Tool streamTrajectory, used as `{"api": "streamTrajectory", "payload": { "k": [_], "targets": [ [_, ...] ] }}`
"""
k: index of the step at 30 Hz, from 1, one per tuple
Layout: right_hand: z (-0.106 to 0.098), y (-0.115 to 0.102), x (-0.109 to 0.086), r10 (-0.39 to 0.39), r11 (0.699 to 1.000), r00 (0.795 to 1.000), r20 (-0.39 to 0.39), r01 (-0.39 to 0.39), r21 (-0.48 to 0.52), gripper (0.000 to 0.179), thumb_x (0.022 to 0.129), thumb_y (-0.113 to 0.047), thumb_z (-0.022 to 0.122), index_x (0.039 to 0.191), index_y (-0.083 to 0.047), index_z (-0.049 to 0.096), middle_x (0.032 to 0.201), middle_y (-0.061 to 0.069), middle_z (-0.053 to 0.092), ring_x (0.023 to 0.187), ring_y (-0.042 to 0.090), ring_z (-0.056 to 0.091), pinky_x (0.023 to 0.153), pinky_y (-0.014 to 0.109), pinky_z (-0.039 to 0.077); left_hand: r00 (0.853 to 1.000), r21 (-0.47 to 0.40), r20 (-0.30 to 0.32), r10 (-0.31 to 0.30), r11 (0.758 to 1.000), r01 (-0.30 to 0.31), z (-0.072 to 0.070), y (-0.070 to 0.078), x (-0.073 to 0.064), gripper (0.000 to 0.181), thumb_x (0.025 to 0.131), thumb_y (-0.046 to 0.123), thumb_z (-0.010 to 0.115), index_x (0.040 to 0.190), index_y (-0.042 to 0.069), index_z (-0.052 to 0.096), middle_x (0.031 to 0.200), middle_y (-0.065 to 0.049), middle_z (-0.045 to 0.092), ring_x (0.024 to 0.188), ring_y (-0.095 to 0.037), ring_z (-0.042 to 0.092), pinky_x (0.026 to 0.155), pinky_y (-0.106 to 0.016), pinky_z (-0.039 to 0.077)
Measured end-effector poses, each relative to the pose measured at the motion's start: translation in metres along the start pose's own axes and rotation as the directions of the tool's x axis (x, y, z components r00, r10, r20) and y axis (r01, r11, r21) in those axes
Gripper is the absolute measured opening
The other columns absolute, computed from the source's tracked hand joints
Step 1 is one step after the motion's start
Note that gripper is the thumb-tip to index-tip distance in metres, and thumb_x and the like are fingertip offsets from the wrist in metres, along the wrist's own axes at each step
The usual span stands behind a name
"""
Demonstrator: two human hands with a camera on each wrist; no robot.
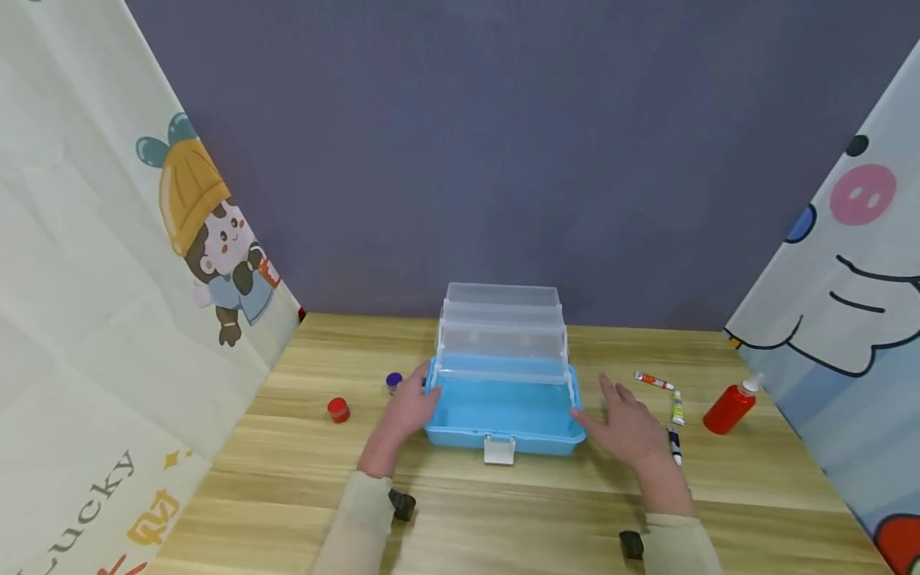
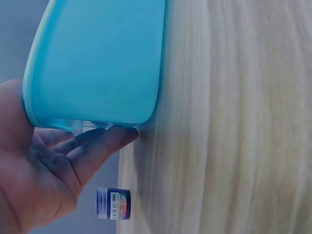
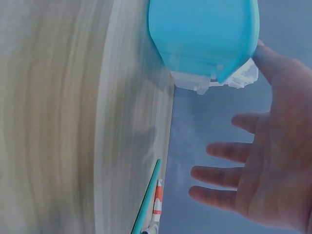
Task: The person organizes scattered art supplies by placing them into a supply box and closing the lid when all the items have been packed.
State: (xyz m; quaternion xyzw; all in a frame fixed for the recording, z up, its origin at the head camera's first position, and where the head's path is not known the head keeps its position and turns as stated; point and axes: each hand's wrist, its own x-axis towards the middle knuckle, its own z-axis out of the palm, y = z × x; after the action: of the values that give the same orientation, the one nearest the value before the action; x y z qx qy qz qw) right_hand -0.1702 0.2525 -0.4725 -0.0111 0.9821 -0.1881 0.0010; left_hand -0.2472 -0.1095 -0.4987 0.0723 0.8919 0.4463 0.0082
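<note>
A light-blue plastic storage box (image 1: 503, 409) stands on the wooden table with its clear tiered trays (image 1: 503, 331) raised at the back. The white latch (image 1: 499, 450) hangs down at the front. My left hand (image 1: 411, 406) grips the box's left end; in the left wrist view its thumb is at the rim and its fingers lie along the outer wall (image 2: 97, 58). At the right end, the thumb of my right hand (image 1: 632, 427) touches the rim, while the other fingers are spread away from the wall, as the right wrist view shows.
Left of the box are a red paint jar (image 1: 339, 410) and a purple-blue jar (image 1: 394, 382). On the right lie an orange-red tube (image 1: 654, 380), a yellow-green tube (image 1: 678, 408), a dark tube (image 1: 674, 446) and a thin teal stick (image 3: 147, 195). A red bottle (image 1: 730, 408) stands beyond them.
</note>
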Motion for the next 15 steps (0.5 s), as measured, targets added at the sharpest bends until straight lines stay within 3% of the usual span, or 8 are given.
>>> {"api": "streamTrajectory", "payload": {
  "k": [4,8,11,15],
  "targets": [
    [-0.004,0.003,-0.003,0.003,0.999,1.000,0.007,-0.003,0.037,0.099,0.089,-0.074,0.040,0.156,-0.007,0.012,0.148,0.036,0.025,0.120,0.060,0.039,0.075,0.067,0.046,1.000,-0.035,0.010,0.004,0.999,-0.004,-0.003,-0.002,0.003,0.058,0.098,0.019,0.056,0.151,0.011,0.035,0.128,-0.022,0.058,0.106,-0.033,0.061,0.082,-0.046,0.055],
    [-0.006,0.008,-0.008,-0.004,0.998,1.000,0.002,0.004,0.067,0.095,0.091,-0.070,0.042,0.156,-0.008,0.012,0.147,0.036,0.027,0.116,0.059,0.045,0.071,0.066,0.047,0.999,-0.093,0.041,-0.029,0.995,0.032,-0.005,-0.006,0.005,0.060,0.098,0.020,0.058,0.152,0.011,0.033,0.130,-0.024,0.055,0.108,-0.036,0.060,0.081,-0.045,0.056],
    [-0.007,0.012,-0.014,-0.007,0.996,1.000,-0.001,0.007,0.087,0.093,0.093,-0.068,0.042,0.156,-0.005,0.013,0.147,0.036,0.028,0.116,0.058,0.045,0.076,0.068,0.045,0.996,-0.124,0.060,-0.065,0.990,0.072,-0.005,-0.006,0.004,0.061,0.098,0.023,0.058,0.153,0.015,0.032,0.134,-0.024,0.053,0.111,-0.037,0.059,0.081,-0.046,0.056],
    [-0.009,0.018,-0.021,0.018,0.993,1.000,0.010,-0.019,0.118,0.095,0.092,-0.070,0.040,0.156,-0.005,0.012,0.147,0.038,0.026,0.122,0.060,0.036,0.087,0.074,0.037,0.996,-0.131,0.053,-0.074,0.988,0.080,-0.005,-0.006,0.002,0.061,0.098,0.023,0.058,0.153,0.017,0.032,0.135,-0.024,0.053,0.114,-0.037,0.058,0.084,-0.046,0.055]
  ]
}}
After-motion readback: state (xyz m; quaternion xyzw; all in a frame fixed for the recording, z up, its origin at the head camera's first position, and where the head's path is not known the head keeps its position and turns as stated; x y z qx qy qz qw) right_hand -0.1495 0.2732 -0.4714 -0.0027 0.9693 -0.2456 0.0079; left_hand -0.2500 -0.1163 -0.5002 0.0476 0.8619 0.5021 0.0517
